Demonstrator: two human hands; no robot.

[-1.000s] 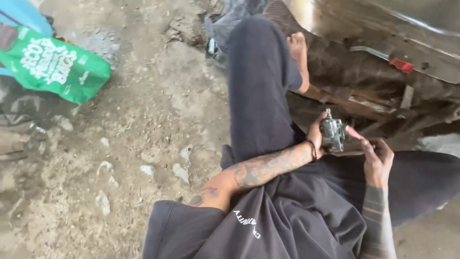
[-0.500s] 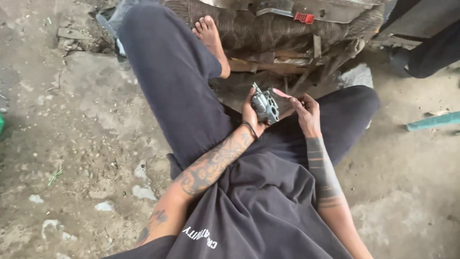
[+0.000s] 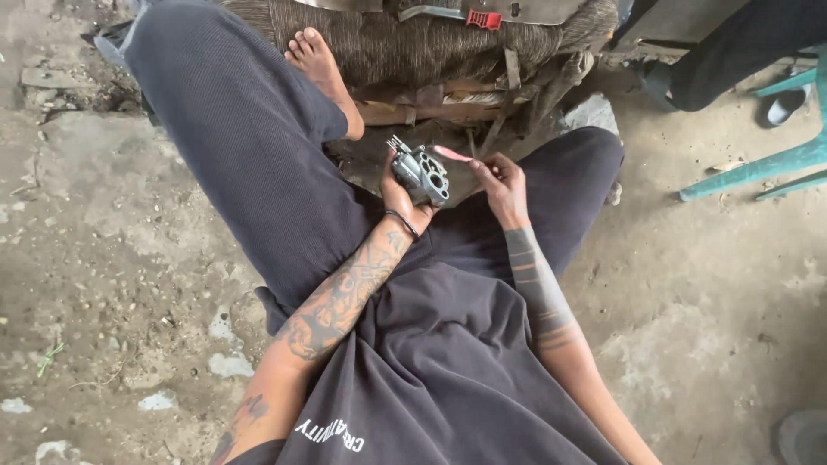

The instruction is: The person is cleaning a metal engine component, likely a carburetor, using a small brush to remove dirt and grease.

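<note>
Gripping grey metal engine part (image 3: 422, 172), left hand (image 3: 405, 202) beneath; right hand (image 3: 502, 185) pinching pink stick (image 3: 454, 154).

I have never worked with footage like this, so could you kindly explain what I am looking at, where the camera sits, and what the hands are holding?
There is no machine here: a person sits on a dirt and concrete floor, and the single camera is worn on their head, looking down over their own dark shirt and trousers, with one bare foot stretched out ahead.

The left hand grips a small grey metal part with several round holes in it. The right hand holds a thin pink stick-like tool whose tip is close to that part; I cannot tell if they touch.

Ahead lies a worn, brownish bundle with wooden strips. At the right edge stand the turquoise legs of a chair, and another person's dark-clothed leg shows at the top right.
</note>
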